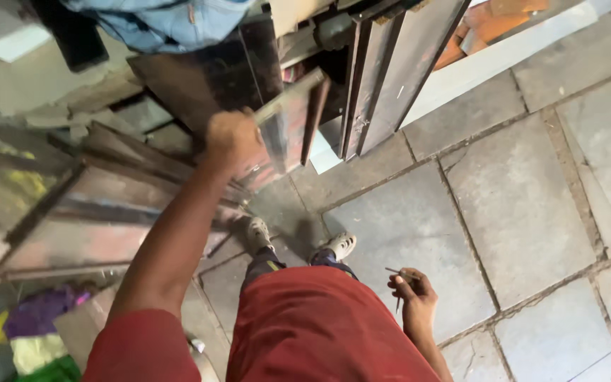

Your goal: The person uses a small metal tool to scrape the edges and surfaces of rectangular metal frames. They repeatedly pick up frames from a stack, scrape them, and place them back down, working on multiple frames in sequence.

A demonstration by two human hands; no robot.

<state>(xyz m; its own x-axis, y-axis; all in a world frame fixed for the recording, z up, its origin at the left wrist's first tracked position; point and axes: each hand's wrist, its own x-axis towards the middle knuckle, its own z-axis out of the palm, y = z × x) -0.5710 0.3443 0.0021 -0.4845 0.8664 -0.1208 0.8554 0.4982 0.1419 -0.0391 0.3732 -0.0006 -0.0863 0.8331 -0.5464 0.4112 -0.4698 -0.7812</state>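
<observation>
Grey stone-slab floor [525,205], cracked joints. The left hand [231,138] is clenched on a flat, shiny steel strip [288,99], raised among dark upright metal plates [390,71]. The right hand [411,293] pinches thin metal rods [399,272] at the hip. Framed rusty panels [100,219] lie stacked; the strip is not yet set down.

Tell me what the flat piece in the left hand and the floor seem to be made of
The flat piece gripped by the left hand looks like metal sheet: thin edge, dull grey sheen, reddish rust-like patches. The floor looks like rough grey stone slabs, matte, with cracks and dirt-filled joints. The right hand holds thin dark sticks, perhaps metal rods; too small to tell.
</observation>
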